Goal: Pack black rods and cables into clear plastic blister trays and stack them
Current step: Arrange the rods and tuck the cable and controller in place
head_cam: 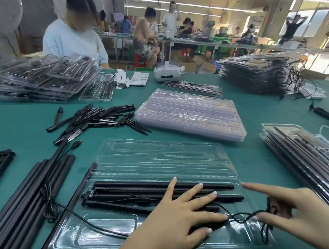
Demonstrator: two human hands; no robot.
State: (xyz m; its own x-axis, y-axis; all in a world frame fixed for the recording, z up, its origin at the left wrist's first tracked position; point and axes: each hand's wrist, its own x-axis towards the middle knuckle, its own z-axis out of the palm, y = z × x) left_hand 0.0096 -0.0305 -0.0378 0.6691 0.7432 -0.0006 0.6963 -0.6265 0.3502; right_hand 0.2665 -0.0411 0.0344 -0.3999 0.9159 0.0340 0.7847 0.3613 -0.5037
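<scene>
An open clear blister tray (158,162) lies in front of me on the green table. Several black rods (129,191) sit in its near half, with a thin black cable (90,222) trailing out to the left. My left hand (176,218) lies flat with spread fingers, pressing on the rods and cable. My right hand (296,213) hovers at the tray's right end, index finger stretched out, and pinches a coiled part of the cable (269,209) with its curled fingers.
Loose long rods (28,199) lie at the left, short black pieces (95,118) behind them. Empty trays (191,114) are stacked in the middle. Packed trays are piled at right (299,148), far right (254,73) and far left (38,76). A person (73,37) sits opposite.
</scene>
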